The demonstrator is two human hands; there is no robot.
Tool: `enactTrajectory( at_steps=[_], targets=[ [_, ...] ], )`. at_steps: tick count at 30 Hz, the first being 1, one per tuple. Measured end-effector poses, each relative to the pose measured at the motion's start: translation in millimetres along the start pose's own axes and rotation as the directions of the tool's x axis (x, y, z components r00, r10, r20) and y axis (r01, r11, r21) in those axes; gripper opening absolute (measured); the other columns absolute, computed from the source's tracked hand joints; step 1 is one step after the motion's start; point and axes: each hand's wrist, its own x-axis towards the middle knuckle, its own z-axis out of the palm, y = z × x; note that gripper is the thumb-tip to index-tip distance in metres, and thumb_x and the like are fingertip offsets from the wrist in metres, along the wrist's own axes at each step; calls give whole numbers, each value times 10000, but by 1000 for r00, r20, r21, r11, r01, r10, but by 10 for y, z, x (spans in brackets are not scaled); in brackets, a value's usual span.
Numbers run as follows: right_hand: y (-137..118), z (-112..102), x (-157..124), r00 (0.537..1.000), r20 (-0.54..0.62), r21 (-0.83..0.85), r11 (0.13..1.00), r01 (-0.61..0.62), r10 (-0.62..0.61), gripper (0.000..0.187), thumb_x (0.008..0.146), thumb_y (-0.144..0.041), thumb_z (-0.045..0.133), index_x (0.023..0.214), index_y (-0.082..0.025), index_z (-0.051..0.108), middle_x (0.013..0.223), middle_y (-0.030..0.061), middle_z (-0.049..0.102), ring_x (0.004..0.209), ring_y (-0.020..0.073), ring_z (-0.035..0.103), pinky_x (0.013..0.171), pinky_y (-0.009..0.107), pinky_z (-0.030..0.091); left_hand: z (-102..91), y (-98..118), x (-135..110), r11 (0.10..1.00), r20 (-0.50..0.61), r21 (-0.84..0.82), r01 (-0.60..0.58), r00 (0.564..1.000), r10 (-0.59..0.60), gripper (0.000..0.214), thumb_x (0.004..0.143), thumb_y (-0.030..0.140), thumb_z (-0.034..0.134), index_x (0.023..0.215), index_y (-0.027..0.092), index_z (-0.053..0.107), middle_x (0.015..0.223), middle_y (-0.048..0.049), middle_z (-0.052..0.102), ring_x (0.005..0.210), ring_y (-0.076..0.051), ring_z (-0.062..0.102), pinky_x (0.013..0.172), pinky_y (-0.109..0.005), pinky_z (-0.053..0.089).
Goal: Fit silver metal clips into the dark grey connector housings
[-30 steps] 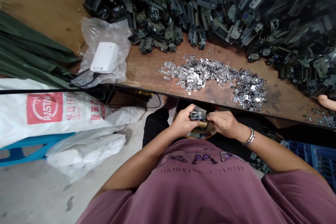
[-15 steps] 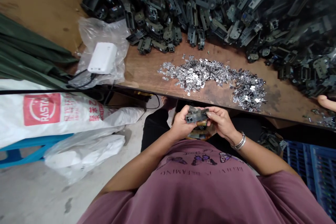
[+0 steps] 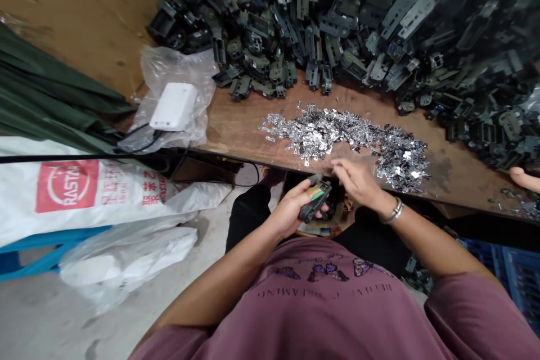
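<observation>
While the left hand point(image 3: 291, 211) grips a plastic housing point(image 3: 315, 200), right-hand fingers point(image 3: 343, 167) hang open near jagged metal scraps point(image 3: 320, 134).

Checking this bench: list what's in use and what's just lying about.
In use: dark grey plastic housing, left hand, right hand, pile of silver metal clips, heap of dark housings.
Lying about: white plastic box, white woven sack, green tarpaulin.

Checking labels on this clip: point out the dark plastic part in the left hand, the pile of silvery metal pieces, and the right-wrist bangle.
Dark plastic part point(image 3: 311, 212), head view, on its lower body.
Pile of silvery metal pieces point(image 3: 324, 136), head view, near its middle.
Metal bangle point(image 3: 394, 215), head view, on its top curve.
</observation>
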Motion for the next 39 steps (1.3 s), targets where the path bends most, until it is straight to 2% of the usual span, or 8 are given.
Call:
enactTrajectory(
  at_steps=[4,7,12,16,20,24,29,39],
  targets=[
    [170,-65,484,986,-80,-490,855,-168,148,224,933,-243,495,1075,-155,645,1077,140,668,928,253,626,798,346,464,72,27,51,997,-61,-75,-22,998,17,308,670,274,673,939,154,584,804,-46,654,605,-132,611,509,-230,469],
    [224,-48,677,980,-40,-576,797,-183,196,195,898,-246,531,1021,-168,661,1028,115,690,890,237,629,742,312,442,90,43,84,998,-107,-51,-42,994,36,291,666,264,661,928,165,581,773,-35,658,570,-127,601,458,-211,440],
    [305,-181,563,980,56,-570,812,-126,191,151,857,-204,518,840,-198,668,825,54,713,741,201,619,639,287,376,50,55,105,997,-217,-31,-73,974,64,268,669,274,686,874,168,550,826,-46,674,612,-145,632,430,-214,464],
    [385,-332,280,985,33,-479,868,-132,167,131,822,-223,548,733,-192,639,748,43,682,676,176,590,639,277,378,21,14,110,998,-219,-34,-57,975,48,296,666,281,679,909,177,545,790,-26,657,613,-150,629,426,-216,458],
    [262,-197,7,990,-109,-57,994,-95,89,194,801,-255,582,622,-201,530,643,9,602,608,140,541,610,260,413,107,-44,138,999,-159,24,-49,986,52,317,645,241,661,945,182,574,813,-16,656,663,-147,622,525,-234,472],
    [-66,76,-190,974,-195,270,961,-57,112,98,798,-281,632,771,-213,566,679,-18,604,557,116,523,517,234,416,219,-81,156,971,-89,120,-205,972,216,373,619,167,654,986,176,587,980,-39,680,949,-195,625,835,-303,484],
    [-304,173,-284,941,-322,134,980,150,-100,63,846,-197,601,846,-232,653,820,32,689,754,172,639,708,321,525,240,-92,105,889,-71,347,-299,937,343,318,648,152,647,945,175,536,965,-28,634,996,-201,576,905,-325,443],
    [-284,256,-320,917,-371,38,984,174,-148,152,898,-183,558,859,-246,691,850,48,721,797,184,677,736,338,563,281,-100,9,689,-74,662,-295,889,452,253,705,203,631,871,198,440,783,24,497,730,-140,479,702,-284,417]
  ],
)
